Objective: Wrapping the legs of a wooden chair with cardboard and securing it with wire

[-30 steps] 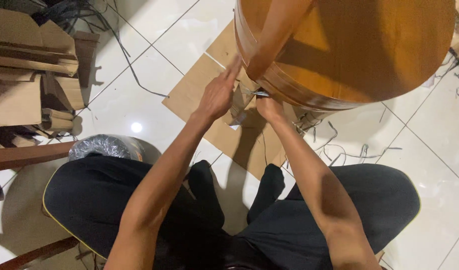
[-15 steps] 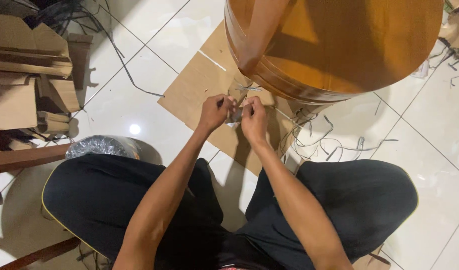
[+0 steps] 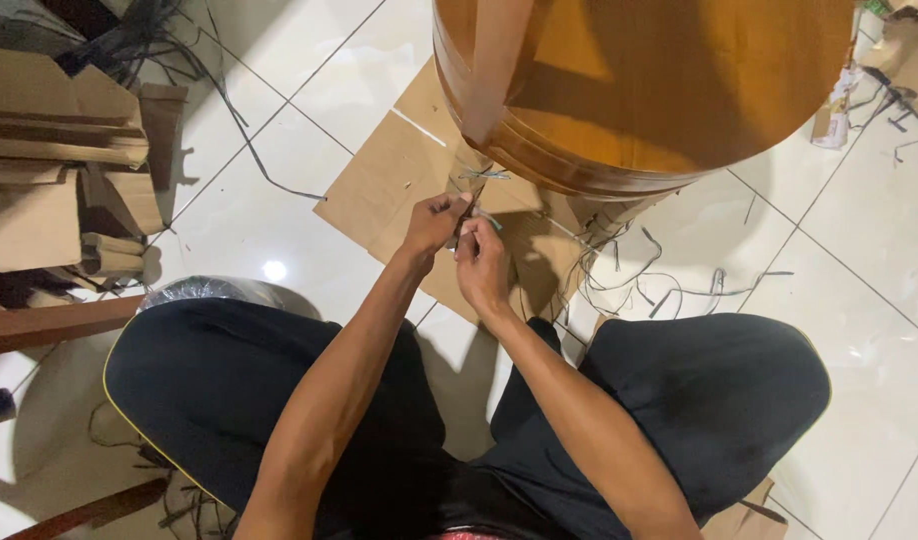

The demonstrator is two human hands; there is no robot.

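Two hands work at a thin strap under a round wooden table.

The left hand point(image 3: 434, 222) and right hand point(image 3: 481, 262) meet close together, pinching a dark strap point(image 3: 471, 205) that runs up toward the wooden table point(image 3: 659, 90). Beneath them a flat cardboard sheet point(image 3: 379, 195) lies on the white tiled floor point(image 3: 839, 290), with loose strap offcuts point(image 3: 659, 285) scattered to the right and folded cardboard pieces point(image 3: 59, 160) stacked at left.

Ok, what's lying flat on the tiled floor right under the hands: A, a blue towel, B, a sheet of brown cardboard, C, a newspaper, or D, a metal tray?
B: a flat brown cardboard sheet lies on the white tiles beneath both hands, the left hand and right hand, beside the round wooden piece.
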